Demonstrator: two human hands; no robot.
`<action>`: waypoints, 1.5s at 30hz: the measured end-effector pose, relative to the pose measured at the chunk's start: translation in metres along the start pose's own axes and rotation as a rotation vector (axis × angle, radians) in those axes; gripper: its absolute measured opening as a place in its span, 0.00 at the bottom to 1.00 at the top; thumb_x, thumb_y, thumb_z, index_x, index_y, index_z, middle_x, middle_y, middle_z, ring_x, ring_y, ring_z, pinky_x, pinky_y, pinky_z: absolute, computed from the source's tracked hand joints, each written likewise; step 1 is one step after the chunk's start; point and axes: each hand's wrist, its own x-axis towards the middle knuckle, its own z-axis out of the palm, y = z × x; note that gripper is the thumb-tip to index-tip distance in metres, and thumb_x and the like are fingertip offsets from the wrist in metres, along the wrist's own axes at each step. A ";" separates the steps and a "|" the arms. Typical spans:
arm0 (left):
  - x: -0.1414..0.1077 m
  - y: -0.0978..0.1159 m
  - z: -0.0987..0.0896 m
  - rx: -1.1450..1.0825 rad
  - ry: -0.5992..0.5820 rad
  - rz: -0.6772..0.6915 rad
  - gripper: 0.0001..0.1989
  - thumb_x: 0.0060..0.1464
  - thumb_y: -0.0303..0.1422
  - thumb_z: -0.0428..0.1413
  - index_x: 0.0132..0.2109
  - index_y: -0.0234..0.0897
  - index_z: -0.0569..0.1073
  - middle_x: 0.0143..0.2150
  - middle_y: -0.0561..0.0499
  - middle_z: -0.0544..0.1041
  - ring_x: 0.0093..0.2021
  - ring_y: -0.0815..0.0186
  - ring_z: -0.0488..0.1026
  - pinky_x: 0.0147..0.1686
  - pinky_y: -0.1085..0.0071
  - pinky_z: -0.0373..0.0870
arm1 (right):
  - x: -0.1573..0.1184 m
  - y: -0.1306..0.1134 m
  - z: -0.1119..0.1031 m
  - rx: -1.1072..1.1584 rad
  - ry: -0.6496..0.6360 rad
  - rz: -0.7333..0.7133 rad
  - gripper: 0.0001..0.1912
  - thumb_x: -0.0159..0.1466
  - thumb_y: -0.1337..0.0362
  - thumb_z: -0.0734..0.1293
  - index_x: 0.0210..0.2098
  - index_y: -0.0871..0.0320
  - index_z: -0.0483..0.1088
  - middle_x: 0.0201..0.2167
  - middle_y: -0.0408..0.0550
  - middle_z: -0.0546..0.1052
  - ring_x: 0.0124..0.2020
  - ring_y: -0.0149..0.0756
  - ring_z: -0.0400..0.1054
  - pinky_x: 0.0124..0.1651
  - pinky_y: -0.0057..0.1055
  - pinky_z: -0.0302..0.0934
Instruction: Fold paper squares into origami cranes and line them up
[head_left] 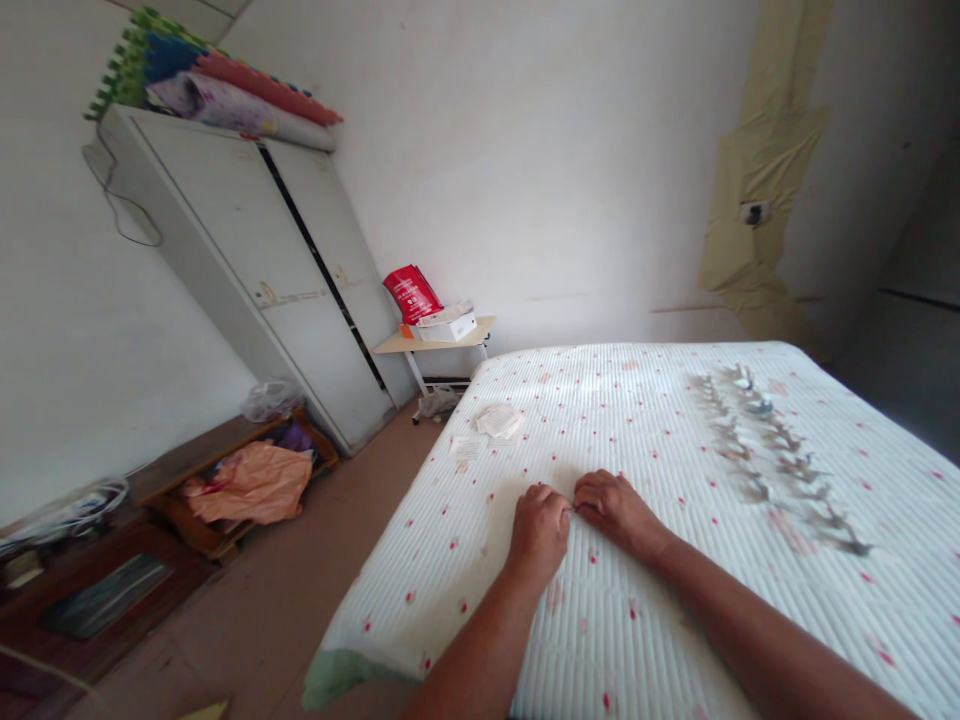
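Note:
Near the middle of the bed, my left hand (540, 525) has its fingers curled together low over the white spotted cover (517, 600). Just to its right, my right hand (611, 505) is also closed, fingertips bent toward the left hand. The fingers of both hands nearly meet; anything between them is too small or hidden to name. Beyond the left hand lies a small pile of pale paper pieces (499, 420), with another flat piece (465, 448) beside it. Several small folded-looking objects (795, 465) stand in rows on the right part of the bed.
A small table (386, 344) with a red bag (412, 292) and a white box (450, 326) stands past the bed's far left corner. A grey cabinet (247, 240) leans in view at left, near a low wooden unit (157, 480) with an orange plastic bag (251, 482).

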 end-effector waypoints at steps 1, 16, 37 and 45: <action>0.000 0.000 0.000 -0.018 -0.004 -0.006 0.06 0.50 0.23 0.51 0.29 0.37 0.69 0.31 0.52 0.70 0.37 0.66 0.64 0.38 0.71 0.59 | 0.000 0.000 0.000 -0.004 -0.005 0.010 0.11 0.61 0.68 0.59 0.26 0.57 0.71 0.30 0.46 0.73 0.36 0.34 0.64 0.40 0.32 0.55; -0.001 0.001 -0.002 -0.062 0.006 -0.015 0.08 0.47 0.20 0.50 0.28 0.36 0.70 0.30 0.51 0.69 0.36 0.68 0.64 0.37 0.73 0.60 | -0.004 -0.005 -0.005 -0.010 -0.034 0.028 0.06 0.58 0.69 0.61 0.30 0.56 0.70 0.32 0.45 0.72 0.38 0.35 0.62 0.37 0.29 0.51; -0.001 -0.001 0.000 -0.028 -0.007 -0.037 0.08 0.47 0.21 0.51 0.26 0.36 0.70 0.30 0.52 0.70 0.35 0.68 0.64 0.36 0.73 0.60 | 0.000 0.001 0.003 0.107 -0.025 0.017 0.08 0.55 0.72 0.63 0.28 0.54 0.72 0.30 0.44 0.71 0.36 0.34 0.63 0.38 0.28 0.54; -0.001 -0.001 -0.001 -0.052 -0.015 -0.051 0.08 0.46 0.21 0.51 0.26 0.36 0.71 0.30 0.52 0.70 0.36 0.68 0.64 0.37 0.73 0.60 | 0.000 -0.001 0.003 0.074 -0.039 0.039 0.08 0.57 0.70 0.63 0.28 0.53 0.73 0.30 0.43 0.72 0.37 0.33 0.63 0.38 0.28 0.53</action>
